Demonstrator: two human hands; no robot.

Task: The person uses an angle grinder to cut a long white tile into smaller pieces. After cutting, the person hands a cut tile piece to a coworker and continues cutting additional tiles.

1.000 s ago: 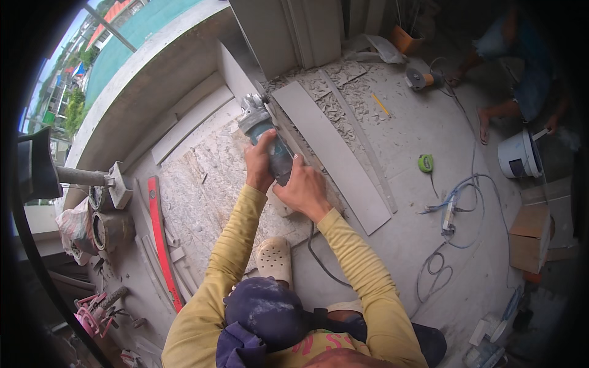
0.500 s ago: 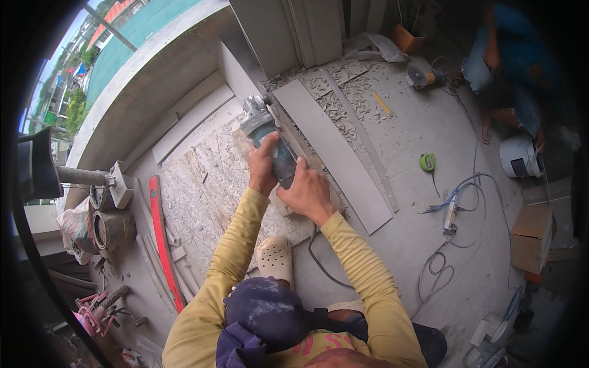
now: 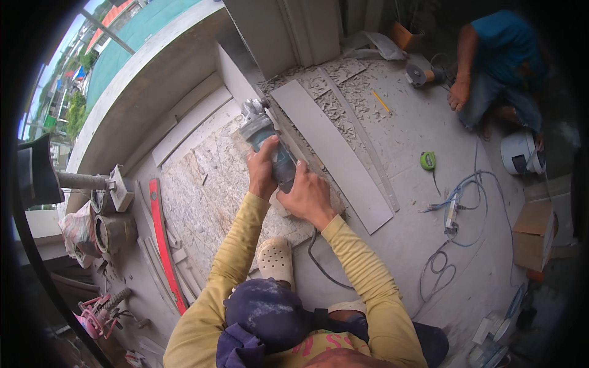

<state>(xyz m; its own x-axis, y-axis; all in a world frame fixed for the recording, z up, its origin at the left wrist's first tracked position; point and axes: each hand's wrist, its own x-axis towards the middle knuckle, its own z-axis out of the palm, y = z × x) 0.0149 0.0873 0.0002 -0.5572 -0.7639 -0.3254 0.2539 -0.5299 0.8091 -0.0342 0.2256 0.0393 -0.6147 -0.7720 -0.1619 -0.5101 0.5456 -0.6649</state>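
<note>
Both my hands are closed around a teal and black angle grinder (image 3: 265, 130) with a grey metal head. My left hand (image 3: 262, 168) wraps the front of its body, thumb on top. My right hand (image 3: 308, 196) grips the rear, and a dark cord hangs below it. The grinder's disc side is at a narrow grey strip (image 3: 298, 140) lying along the edge of a rough, dusty board (image 3: 208, 178). Whether the disc touches the strip is too small to tell. Just to the right lies a long grey plank (image 3: 334, 156) among broken chips.
At right a crouching co-worker (image 3: 503, 55) has a hand near another grinder (image 3: 420, 75). A green tape measure (image 3: 427, 161), yellow pencil (image 3: 381, 102), extension cord (image 3: 452, 214) and white bucket (image 3: 521, 153) are on that side. A red level (image 3: 162, 245) lies left. My light clog (image 3: 275, 257) is by the board.
The co-worker at right has shifted lower and forward, an arm now reaching down beside the other grinder. My hands and the grinder stay in nearly the same place.
</note>
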